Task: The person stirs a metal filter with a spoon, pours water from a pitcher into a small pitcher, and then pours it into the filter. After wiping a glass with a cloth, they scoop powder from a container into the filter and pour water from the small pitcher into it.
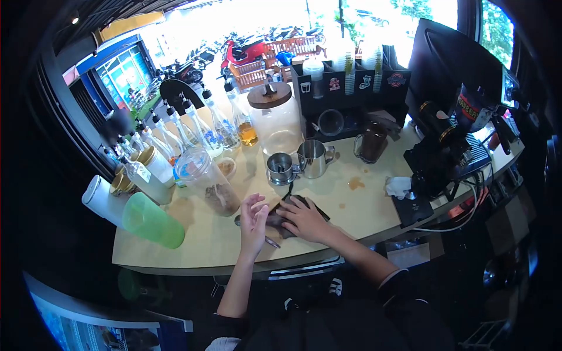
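Note:
My right hand (304, 221) lies with its fingers spread over a dark, crumpled cloth (285, 230) near the counter's front edge. Just to the left, my left hand (254, 225) is raised with loosely bent fingers and nothing visible in it. A thin spoon-like handle (271, 242) shows between the hands, its other end hidden. Beyond my left hand leans a clear plastic container (208, 181) with brown powder at its bottom. Behind the hands stand a metal drip filter cup (281, 169) and a steel pitcher (314, 159).
Pump bottles (199, 126) line the counter's back left, near a lidded glass jar (275, 123). A green cup (153, 221) tilts at the left end. A dark-filled glass mug (371, 143) and a black coffee machine (445, 158) stand right. Brown liquid (355, 183) spots the wooden counter (369, 205).

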Demonstrator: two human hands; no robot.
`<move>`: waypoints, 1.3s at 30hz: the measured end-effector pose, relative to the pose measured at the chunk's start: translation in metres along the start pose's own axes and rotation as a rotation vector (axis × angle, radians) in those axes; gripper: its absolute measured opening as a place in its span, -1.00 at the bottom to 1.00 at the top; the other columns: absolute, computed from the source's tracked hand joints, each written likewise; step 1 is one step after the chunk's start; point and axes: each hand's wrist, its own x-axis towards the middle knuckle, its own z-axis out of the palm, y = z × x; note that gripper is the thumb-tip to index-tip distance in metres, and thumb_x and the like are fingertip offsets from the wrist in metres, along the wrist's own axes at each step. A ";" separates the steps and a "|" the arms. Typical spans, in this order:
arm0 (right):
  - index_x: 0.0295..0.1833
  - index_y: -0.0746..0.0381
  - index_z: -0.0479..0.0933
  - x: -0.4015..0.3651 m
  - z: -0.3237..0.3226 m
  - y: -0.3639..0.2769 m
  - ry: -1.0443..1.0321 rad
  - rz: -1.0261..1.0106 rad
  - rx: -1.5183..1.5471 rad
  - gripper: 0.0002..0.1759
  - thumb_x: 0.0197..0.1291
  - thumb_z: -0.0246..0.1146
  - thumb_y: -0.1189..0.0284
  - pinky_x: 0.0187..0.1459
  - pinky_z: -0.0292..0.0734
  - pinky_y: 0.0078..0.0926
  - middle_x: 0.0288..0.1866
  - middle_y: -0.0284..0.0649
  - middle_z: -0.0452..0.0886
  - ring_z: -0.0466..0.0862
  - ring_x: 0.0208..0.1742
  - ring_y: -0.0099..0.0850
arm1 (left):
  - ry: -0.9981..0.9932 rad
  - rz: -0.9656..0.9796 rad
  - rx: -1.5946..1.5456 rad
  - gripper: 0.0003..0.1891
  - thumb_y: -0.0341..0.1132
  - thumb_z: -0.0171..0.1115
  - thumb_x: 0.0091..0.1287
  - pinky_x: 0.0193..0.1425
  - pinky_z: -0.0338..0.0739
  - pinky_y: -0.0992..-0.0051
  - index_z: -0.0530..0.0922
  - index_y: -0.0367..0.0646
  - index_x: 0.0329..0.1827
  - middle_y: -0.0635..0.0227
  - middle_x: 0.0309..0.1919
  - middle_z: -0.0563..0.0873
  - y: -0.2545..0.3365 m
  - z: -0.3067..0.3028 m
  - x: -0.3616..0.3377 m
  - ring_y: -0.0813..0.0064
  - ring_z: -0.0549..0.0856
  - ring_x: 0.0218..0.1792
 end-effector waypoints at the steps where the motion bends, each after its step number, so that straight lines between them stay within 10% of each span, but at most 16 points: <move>1: 0.27 0.14 0.40 -0.009 -0.005 0.003 -0.045 -0.026 0.070 -0.49 0.25 0.18 0.19 0.35 0.15 -0.04 0.37 -0.21 0.38 0.29 0.42 -0.12 | -0.004 -0.013 -0.007 -0.62 -0.39 0.07 0.41 0.19 0.41 0.48 0.28 -0.23 0.25 0.19 0.13 0.44 -0.002 -0.001 -0.001 0.47 0.52 0.08; 7: 0.12 0.24 0.46 -0.064 -0.041 0.037 0.149 0.065 0.139 -0.66 0.24 0.16 0.41 0.27 0.27 -0.17 0.13 -0.07 0.54 0.44 0.27 -0.14 | -0.042 -0.015 -0.047 -0.63 -0.39 0.08 0.40 0.17 0.42 0.48 0.29 -0.26 0.23 0.21 0.08 0.48 -0.004 0.011 0.004 0.45 0.55 0.04; 9: 0.08 0.32 0.43 -0.066 -0.063 0.049 0.436 0.546 0.534 -0.70 0.26 0.12 0.47 0.18 0.35 -0.18 0.03 0.03 0.54 0.49 0.16 -0.04 | -0.063 -0.015 -0.076 -0.62 -0.39 0.08 0.40 0.17 0.42 0.47 0.29 -0.26 0.23 0.20 0.08 0.48 -0.003 0.015 0.007 0.44 0.55 0.03; 11: 0.07 0.37 0.40 -0.059 -0.070 0.078 0.635 0.504 0.350 -0.70 0.27 0.10 0.49 0.10 0.39 -0.16 0.00 0.08 0.53 0.52 0.06 0.01 | -0.077 -0.026 -0.099 -0.62 -0.39 0.08 0.40 0.16 0.42 0.47 0.29 -0.26 0.24 0.20 0.08 0.47 -0.003 0.017 0.008 0.44 0.56 0.03; 20: 0.26 0.31 0.35 -0.040 -0.036 0.108 0.175 0.642 -0.259 -0.43 0.32 0.01 0.10 0.41 0.00 0.06 0.38 0.05 0.29 0.19 0.44 -0.01 | -0.032 -0.030 -0.115 -0.61 -0.38 0.07 0.40 0.15 0.42 0.47 0.28 -0.27 0.25 0.18 0.08 0.47 -0.012 0.001 0.002 0.40 0.56 0.02; 24: 0.35 0.31 0.28 -0.051 -0.040 0.043 0.010 0.315 -0.153 -0.30 0.32 -0.03 -0.02 0.44 -0.04 0.03 0.43 0.09 0.22 0.14 0.48 0.02 | -0.007 -0.001 -0.062 -0.64 -0.36 0.09 0.40 0.11 0.43 0.48 0.32 -0.25 0.21 0.22 0.07 0.48 -0.013 -0.009 0.000 0.44 0.57 0.01; 31: 0.38 0.36 0.23 -0.045 -0.018 0.079 0.111 0.666 -0.309 -0.28 0.33 -0.05 0.01 0.40 -0.04 0.16 0.45 0.12 0.17 0.08 0.49 0.08 | -0.094 0.063 0.630 -0.73 -0.32 0.35 0.15 0.00 0.43 0.38 0.55 -0.19 -0.12 0.27 -0.16 0.58 0.009 -0.041 -0.031 0.37 0.61 -0.10; 39: 0.40 0.28 0.22 0.029 0.031 -0.021 0.023 0.373 -0.145 -0.32 0.32 -0.04 0.04 0.41 -0.08 0.16 0.45 0.08 0.17 0.10 0.48 0.06 | -0.086 0.078 0.726 -0.74 -0.36 0.35 0.11 0.05 0.43 0.26 0.56 -0.26 -0.17 0.20 -0.16 0.59 -0.008 -0.046 -0.046 0.20 0.61 -0.09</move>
